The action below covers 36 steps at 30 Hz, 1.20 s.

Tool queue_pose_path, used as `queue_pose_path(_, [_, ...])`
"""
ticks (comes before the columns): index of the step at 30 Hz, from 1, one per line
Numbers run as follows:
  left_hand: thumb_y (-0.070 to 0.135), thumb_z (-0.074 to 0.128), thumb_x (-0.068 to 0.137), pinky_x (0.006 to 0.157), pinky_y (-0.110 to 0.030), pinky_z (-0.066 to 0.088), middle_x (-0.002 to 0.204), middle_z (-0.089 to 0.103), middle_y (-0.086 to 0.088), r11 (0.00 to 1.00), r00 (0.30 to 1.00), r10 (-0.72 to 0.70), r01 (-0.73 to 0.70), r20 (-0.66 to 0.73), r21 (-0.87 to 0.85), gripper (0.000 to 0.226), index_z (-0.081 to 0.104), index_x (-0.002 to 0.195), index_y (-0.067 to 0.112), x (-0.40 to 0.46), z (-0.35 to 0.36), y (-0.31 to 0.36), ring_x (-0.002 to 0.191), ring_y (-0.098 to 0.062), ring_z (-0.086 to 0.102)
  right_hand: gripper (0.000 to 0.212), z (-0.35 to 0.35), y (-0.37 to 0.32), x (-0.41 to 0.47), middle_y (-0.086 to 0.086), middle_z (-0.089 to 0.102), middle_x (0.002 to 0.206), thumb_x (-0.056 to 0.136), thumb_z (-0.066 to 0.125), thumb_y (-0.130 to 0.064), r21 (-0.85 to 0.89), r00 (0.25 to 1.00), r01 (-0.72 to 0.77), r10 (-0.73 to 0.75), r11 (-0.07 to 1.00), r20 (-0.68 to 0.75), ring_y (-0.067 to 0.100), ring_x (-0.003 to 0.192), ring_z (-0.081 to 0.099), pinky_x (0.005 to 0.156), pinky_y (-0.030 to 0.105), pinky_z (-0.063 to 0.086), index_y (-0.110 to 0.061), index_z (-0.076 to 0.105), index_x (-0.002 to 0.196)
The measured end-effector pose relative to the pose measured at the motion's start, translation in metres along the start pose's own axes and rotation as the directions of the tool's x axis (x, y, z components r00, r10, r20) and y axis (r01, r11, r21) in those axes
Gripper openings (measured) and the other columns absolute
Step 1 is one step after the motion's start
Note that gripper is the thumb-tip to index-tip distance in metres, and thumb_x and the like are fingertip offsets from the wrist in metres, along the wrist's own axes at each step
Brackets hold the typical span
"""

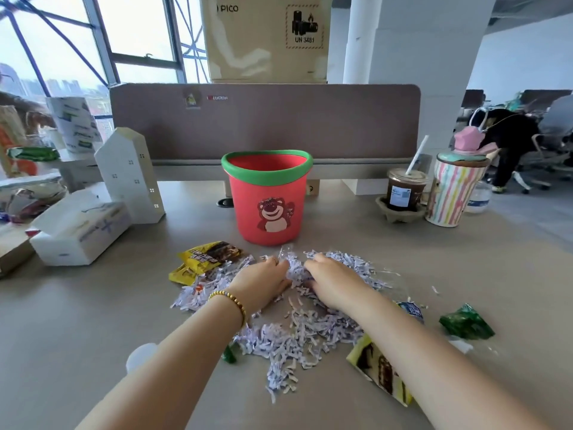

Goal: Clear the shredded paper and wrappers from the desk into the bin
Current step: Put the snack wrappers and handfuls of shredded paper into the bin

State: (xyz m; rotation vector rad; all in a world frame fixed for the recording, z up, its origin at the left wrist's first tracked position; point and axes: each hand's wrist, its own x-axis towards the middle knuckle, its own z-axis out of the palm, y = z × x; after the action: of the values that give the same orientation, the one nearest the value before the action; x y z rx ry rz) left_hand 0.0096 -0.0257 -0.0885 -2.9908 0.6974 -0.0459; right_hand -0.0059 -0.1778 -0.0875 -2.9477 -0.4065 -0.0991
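Note:
A pile of white shredded paper point(297, 333) is spread over the grey desk point(93, 330) in front of a red bin point(267, 197) with a green rim and a bear picture. My left hand point(263, 282) and my right hand point(331, 280) press together on a clump of shreds at the pile's far edge, just short of the bin. A yellow wrapper point(206, 259) lies left of the pile. A green wrapper point(466, 321) and a blue one point(410, 310) lie to the right. A yellow-green wrapper point(379, 370) is partly under my right forearm.
A white house-shaped box point(131, 178) and a tissue box point(80, 231) stand at the left. An iced coffee cup point(404, 190) in a pulp holder and a striped tumbler point(454, 190) stand at the right. A brown partition point(266, 122) closes the back of the desk.

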Motion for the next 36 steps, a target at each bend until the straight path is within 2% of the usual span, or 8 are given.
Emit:
queue_pose_path(5, [0.034, 0.034, 0.099, 0.071, -0.043, 0.048, 0.103, 0.063, -0.018, 0.996, 0.999, 0.046, -0.047, -0.015, -0.072, 0.033, 0.041, 0.112, 0.004, 0.015, -0.005, -0.013, 0.089, -0.036, 0.062, 0.016, -0.006, 0.004, 0.022, 0.015, 0.058, 0.101, 0.088, 0.045, 0.0, 0.011, 0.999, -0.029, 0.029, 1.0, 0.035, 0.033, 0.096, 0.058, 0.077, 0.039, 0.049, -0.004, 0.059, 0.088])
queue_pose_path(11, [0.032, 0.032, 0.1, 0.069, -0.044, 0.05, 0.094, 0.065, -0.018, 0.99, 0.991, 0.028, -0.045, -0.131, -0.131, 0.032, 0.046, 0.102, 0.004, 0.017, -0.027, -0.023, 0.081, -0.035, 0.063, 0.022, -0.03, -0.004, 0.027, 0.013, 0.065, 0.102, 0.094, 0.048, -0.016, 0.094, 0.992, -0.124, 0.121, 0.988, 0.035, 0.032, 0.099, 0.062, 0.082, 0.035, 0.05, -0.008, 0.067, 0.101])
queue_pose_path(13, [0.029, 0.032, 0.1, 0.073, -0.042, 0.05, 0.096, 0.065, -0.016, 0.99, 0.987, 0.042, -0.063, -0.158, -0.13, 0.032, 0.051, 0.099, 0.003, 0.016, -0.037, -0.026, 0.084, -0.034, 0.062, 0.026, -0.04, -0.007, 0.022, 0.012, 0.065, 0.099, 0.096, 0.046, -0.019, 0.155, 0.992, -0.123, 0.125, 0.98, -0.004, 0.029, 0.095, 0.062, 0.074, 0.031, 0.047, -0.006, 0.068, 0.102])
queue_pose_path(16, [0.027, 0.033, 0.099, 0.074, -0.036, 0.049, 0.099, 0.066, -0.014, 0.989, 0.975, 0.064, -0.091, -0.212, -0.118, 0.03, 0.053, 0.104, 0.004, 0.012, -0.051, -0.027, 0.085, -0.031, 0.062, 0.025, -0.049, -0.011, 0.015, 0.001, 0.056, 0.07, 0.096, 0.048, -0.018, 0.259, 0.981, -0.127, 0.159, 0.958, -0.107, 0.021, 0.069, 0.055, 0.052, 0.025, 0.034, -0.006, 0.066, 0.085])
queue_pose_path(23, [0.028, 0.036, 0.099, 0.074, -0.035, 0.047, 0.093, 0.067, -0.017, 0.945, 0.944, -0.014, -0.094, -0.329, -0.312, 0.034, 0.057, 0.096, 0.001, 0.005, -0.087, -0.033, 0.087, -0.032, 0.063, 0.023, -0.082, -0.027, 0.015, 0.0, 0.054, 0.061, 0.095, 0.051, -0.021, 0.412, 0.968, -0.092, 0.178, 0.906, -0.177, 0.013, 0.052, 0.045, 0.048, 0.023, 0.031, -0.005, 0.066, 0.088])
queue_pose_path(28, [0.026, 0.039, 0.098, 0.059, -0.029, 0.039, 0.067, 0.054, -0.003, 0.914, 0.878, -0.069, -0.134, -0.474, -0.382, 0.034, 0.057, 0.083, 0.001, 0.025, -0.116, -0.047, 0.054, -0.015, 0.047, 0.022, -0.113, -0.03, 0.036, -0.005, 0.051, 0.056, 0.095, 0.052, -0.022, 0.427, 0.963, -0.033, 0.144, 0.903, -0.228, 0.007, 0.05, 0.043, 0.048, 0.021, 0.03, -0.01, 0.064, 0.081])
queue_pose_path(34, [0.026, 0.039, 0.098, 0.061, -0.031, 0.042, 0.074, 0.058, -0.013, 0.923, 0.798, -0.12, -0.129, -0.59, -0.362, 0.037, 0.06, 0.087, -0.003, 0.073, -0.16, -0.068, 0.065, -0.027, 0.051, 0.025, -0.154, -0.024, 0.08, 0.001, 0.052, 0.055, 0.094, 0.053, -0.022, 0.394, 0.939, 0.03, 0.109, 0.919, -0.326, 0.011, 0.051, 0.045, 0.043, 0.013, 0.031, -0.007, 0.065, 0.078])
queue_pose_path(36, [0.025, 0.039, 0.098, 0.066, -0.035, 0.047, 0.078, 0.063, -0.018, 0.928, 0.786, -0.136, -0.113, -0.604, -0.355, 0.037, 0.06, 0.088, -0.004, 0.092, -0.168, -0.077, 0.07, -0.033, 0.059, 0.022, -0.163, -0.019, 0.098, -0.001, 0.053, 0.058, 0.093, 0.054, -0.022, 0.382, 0.925, 0.034, 0.115, 0.924, -0.361, 0.011, 0.053, 0.046, 0.049, 0.02, 0.034, -0.007, 0.068, 0.085])
